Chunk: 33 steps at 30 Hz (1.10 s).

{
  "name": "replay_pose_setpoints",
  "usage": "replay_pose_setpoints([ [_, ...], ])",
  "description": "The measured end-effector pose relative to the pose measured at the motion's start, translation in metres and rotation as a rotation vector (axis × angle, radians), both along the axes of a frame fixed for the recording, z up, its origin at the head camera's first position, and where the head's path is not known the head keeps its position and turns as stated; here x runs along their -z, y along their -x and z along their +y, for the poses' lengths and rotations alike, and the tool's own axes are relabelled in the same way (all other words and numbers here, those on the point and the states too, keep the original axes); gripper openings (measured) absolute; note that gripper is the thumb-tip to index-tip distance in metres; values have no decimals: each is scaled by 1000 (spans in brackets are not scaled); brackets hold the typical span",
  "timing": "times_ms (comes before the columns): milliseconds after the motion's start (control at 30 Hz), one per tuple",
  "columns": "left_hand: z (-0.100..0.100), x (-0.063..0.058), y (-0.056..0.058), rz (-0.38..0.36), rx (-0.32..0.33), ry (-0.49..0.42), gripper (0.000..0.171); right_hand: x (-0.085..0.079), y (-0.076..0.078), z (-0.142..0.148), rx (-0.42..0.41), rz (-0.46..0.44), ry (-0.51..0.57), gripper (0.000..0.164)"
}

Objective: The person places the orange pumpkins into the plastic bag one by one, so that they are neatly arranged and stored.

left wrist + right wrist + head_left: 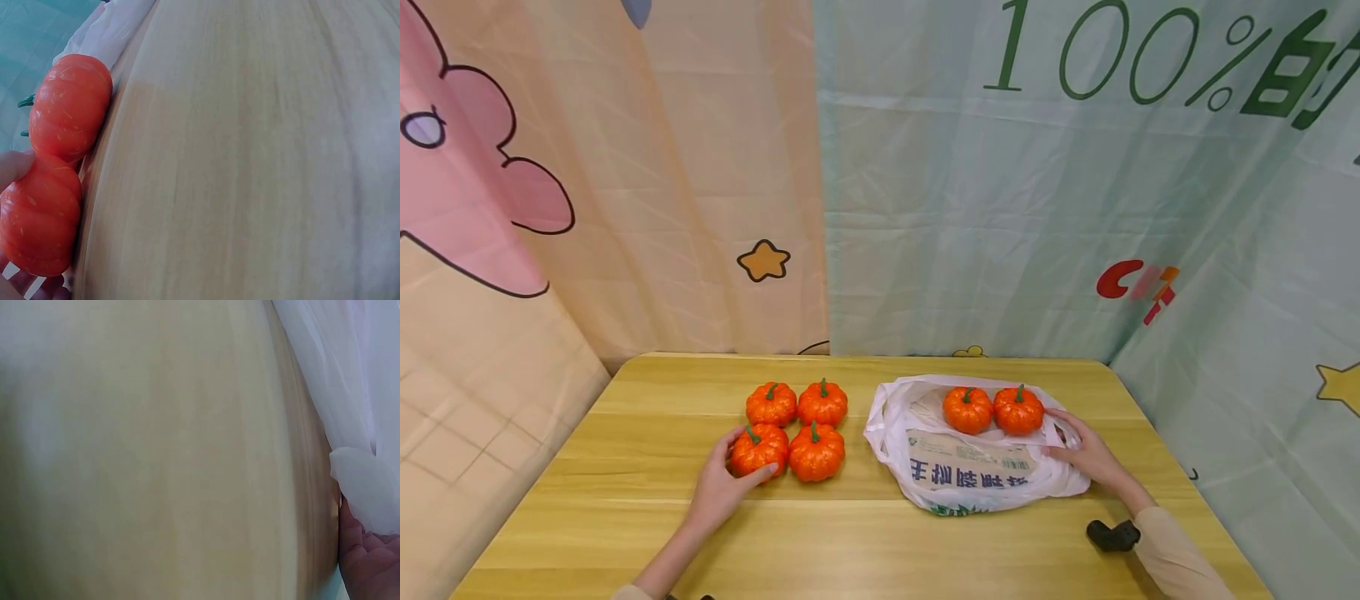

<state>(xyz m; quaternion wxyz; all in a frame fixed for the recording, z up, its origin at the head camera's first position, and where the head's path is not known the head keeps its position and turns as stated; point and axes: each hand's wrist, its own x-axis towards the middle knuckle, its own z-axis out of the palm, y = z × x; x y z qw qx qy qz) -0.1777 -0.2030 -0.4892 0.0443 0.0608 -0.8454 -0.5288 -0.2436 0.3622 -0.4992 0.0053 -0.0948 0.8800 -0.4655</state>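
Observation:
My left hand (722, 479) holds the front-left orange toy pumpkin (759, 451), thumb at its front and fingers round its left side. That pumpkin (41, 215) sits in the hand's grasp in the left wrist view too. Beside it are the front-right pumpkin (817, 452), the back-left one (771, 405) and the back-right one (822, 403), all with green stems. At the right, my right hand (1093, 454) grips the edge of a white plastic bag (887, 454). Two pumpkins (967, 410) lie side by side at its opening. In the right wrist view, plastic (365, 487) partly covers the fingers.
A wooden table (805, 542) carries everything. Near the right forearm lies a small black object (1112, 536). Printed curtains (970, 208) hang behind the table and at both sides.

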Motion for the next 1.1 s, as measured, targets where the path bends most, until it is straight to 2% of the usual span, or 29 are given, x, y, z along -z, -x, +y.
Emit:
replay_pose_setpoints([
  [667, 5, -2, -6, 4, -84, -9, 85, -5, 0, -2, -10, -16, 6, 66],
  [867, 6, -9, -10, 12, -120, -5, 87, -6, 0, -2, -9, -9, 5, 66],
  [1100, 14, -24, -13, 77, -150, -62, 89, -5, -1, -1, -6, -9, 5, 66],
])
